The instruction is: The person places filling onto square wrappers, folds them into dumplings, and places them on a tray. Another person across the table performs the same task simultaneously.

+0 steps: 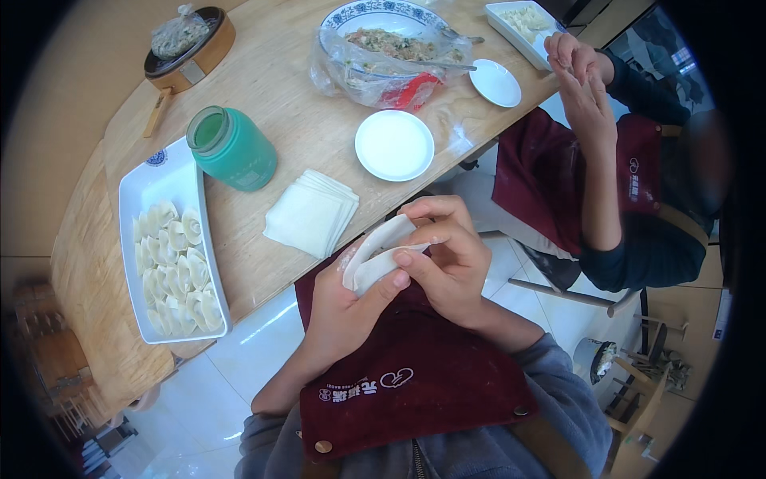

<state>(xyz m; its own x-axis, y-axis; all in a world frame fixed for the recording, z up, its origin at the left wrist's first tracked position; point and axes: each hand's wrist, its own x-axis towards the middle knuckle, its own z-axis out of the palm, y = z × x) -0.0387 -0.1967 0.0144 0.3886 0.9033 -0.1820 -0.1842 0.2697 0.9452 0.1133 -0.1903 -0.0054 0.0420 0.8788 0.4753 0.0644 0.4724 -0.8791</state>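
Observation:
A folded dough wrapper (378, 263) with a little filling showing inside is held between both hands above my lap. My left hand (350, 305) cups its lower end, the thumb against the near face. With thumb and fingers, my right hand (452, 254) pinches the upper edge. Just beyond, at the table's edge, lies a stack of square dough wrappers (311, 212). To the left, a white tray (161, 173) holds several rows of folded wontons (176, 272). A small white plate (395, 145) is above the wrapper stack.
A teal glass jar (239, 152) stands against the tray. Farther back are a patterned bowl of filling (398, 45) in plastic, a small dish (495, 84), and a wooden-sided pan (203, 57). At right, a co-worker's hands (583, 84) are raised near another tray (514, 30).

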